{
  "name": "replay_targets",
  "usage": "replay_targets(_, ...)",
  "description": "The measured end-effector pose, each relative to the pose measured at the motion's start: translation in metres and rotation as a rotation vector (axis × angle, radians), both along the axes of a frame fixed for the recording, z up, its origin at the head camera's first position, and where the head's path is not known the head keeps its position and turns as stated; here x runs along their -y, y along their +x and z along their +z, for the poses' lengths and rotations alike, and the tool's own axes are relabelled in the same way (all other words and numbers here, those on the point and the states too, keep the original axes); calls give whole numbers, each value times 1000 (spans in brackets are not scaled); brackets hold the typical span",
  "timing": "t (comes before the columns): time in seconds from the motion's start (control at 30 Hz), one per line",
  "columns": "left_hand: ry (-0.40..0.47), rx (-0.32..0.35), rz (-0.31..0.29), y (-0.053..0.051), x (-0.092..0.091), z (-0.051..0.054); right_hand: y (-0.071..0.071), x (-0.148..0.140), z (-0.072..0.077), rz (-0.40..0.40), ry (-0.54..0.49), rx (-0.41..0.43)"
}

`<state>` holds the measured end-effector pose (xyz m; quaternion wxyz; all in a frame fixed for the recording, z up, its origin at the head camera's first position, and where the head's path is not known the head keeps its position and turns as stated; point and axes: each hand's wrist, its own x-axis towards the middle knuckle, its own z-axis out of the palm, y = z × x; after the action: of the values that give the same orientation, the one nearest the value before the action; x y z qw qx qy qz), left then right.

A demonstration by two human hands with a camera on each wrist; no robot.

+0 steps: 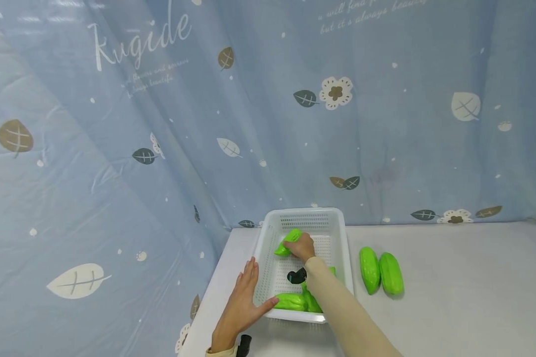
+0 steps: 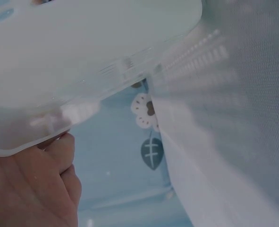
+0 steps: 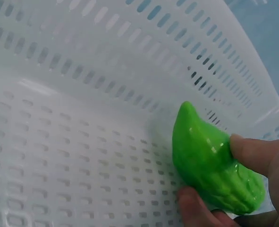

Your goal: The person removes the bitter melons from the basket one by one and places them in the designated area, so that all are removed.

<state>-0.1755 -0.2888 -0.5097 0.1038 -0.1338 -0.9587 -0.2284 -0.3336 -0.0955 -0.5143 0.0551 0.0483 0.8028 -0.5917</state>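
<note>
A white perforated plastic basket [image 1: 303, 211] stands on the table. Inside its far half, my right hand [image 1: 301, 247] grips a glossy, bright green vegetable [image 3: 200, 158], ribbed and pointed at one end. In the right wrist view the thumb lies on one side of it and fingers on the other, close above the slotted floor. My left hand [image 1: 242, 302] rests at the basket's near left corner, fingers extended along the outer wall and thumb across the rim. Several similar green vegetables [image 1: 291, 301] lie in the near end, partly hidden by the right forearm.
To the basket's right, two more green vegetables [image 1: 369, 270] lie side by side on the white tabletop [image 1: 464, 287]. A blue patterned curtain [image 1: 268, 124] hangs behind the table and along its left side. A dark object [image 1: 297, 275] shows beside the right wrist.
</note>
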Motion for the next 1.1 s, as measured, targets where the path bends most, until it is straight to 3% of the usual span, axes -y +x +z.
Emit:
replay_targets(0.6,-17,14,20,1,-1,0,-5,-16,6,33,-108,87)
replay_targets(1.1,-21,25,38,1,-1,-2,0,-28,27,128,-226,119)
